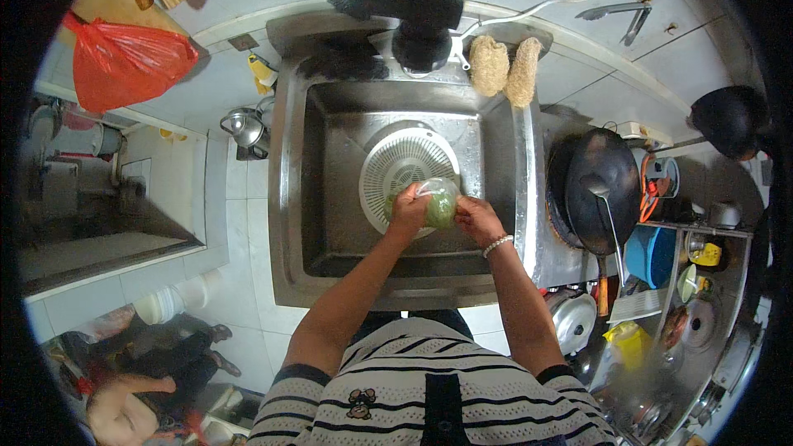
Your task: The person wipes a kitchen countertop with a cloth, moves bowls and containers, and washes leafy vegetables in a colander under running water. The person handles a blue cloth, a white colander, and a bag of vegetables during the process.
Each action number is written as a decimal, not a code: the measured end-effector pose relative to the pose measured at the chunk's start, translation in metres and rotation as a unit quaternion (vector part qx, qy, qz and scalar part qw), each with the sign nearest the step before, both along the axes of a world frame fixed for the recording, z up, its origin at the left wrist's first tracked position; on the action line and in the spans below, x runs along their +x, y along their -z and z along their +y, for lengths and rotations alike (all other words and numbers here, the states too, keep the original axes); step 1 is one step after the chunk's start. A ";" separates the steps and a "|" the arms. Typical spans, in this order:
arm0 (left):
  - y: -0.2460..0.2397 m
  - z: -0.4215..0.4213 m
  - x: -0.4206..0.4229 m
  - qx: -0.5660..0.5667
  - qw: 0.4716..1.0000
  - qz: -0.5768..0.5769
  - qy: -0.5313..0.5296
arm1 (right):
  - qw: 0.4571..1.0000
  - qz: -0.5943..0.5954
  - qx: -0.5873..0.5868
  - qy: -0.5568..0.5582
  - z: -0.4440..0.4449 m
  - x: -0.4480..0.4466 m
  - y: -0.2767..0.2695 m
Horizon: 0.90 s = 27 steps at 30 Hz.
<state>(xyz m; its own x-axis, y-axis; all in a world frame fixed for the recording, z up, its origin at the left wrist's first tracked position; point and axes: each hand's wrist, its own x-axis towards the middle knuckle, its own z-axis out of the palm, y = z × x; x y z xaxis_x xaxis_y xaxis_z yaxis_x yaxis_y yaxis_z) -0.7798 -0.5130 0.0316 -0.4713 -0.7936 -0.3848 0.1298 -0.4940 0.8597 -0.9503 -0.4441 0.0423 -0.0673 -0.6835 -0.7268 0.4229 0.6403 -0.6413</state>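
Observation:
A clear plastic bag with something green in it (442,205) hangs between my two hands. My left hand (409,215) grips the bag's left side, and on its right my right hand (478,220), with a beaded bracelet at the wrist, pinches the edge. Underneath is a round white plastic colander (383,164), set in the stainless steel sink (331,198). A little green shows at the colander's left, by my left hand. What exactly the green contents are, I cannot tell. My hands and the bag hide the colander's lower part.
At the sink's back stand a black faucet fitting (422,43) and two loofah sponges (489,67). A black wok (601,189) with a metal spatula (610,223) lies to the right. A red plastic bag (133,62) hangs upper left. Another person (124,406) is at lower left.

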 end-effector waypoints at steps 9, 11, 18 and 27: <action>0.001 -0.007 0.000 0.062 0.994 0.073 -0.062 | 0.996 -0.049 0.025 0.069 -0.009 -0.009 0.025; 0.005 -0.010 0.006 0.080 0.990 0.071 -0.096 | 0.996 -0.018 0.002 0.091 -0.016 -0.002 0.023; 0.051 -0.011 0.028 0.185 0.965 -0.082 -0.165 | 0.989 0.069 -0.107 0.074 -0.043 0.037 0.009; 0.094 -0.012 0.060 -0.129 0.851 -0.505 -0.059 | 0.959 0.130 -0.229 0.104 -0.076 0.055 -0.036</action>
<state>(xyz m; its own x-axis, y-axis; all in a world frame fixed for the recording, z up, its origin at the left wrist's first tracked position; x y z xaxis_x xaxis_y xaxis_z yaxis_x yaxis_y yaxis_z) -0.7199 -0.5254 -0.0626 0.0857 -0.9316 -0.3532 -0.7051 -0.3072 0.6391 -0.8954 -0.5200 0.0782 -0.3755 -0.8793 -0.2929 0.2983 0.1846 -0.9365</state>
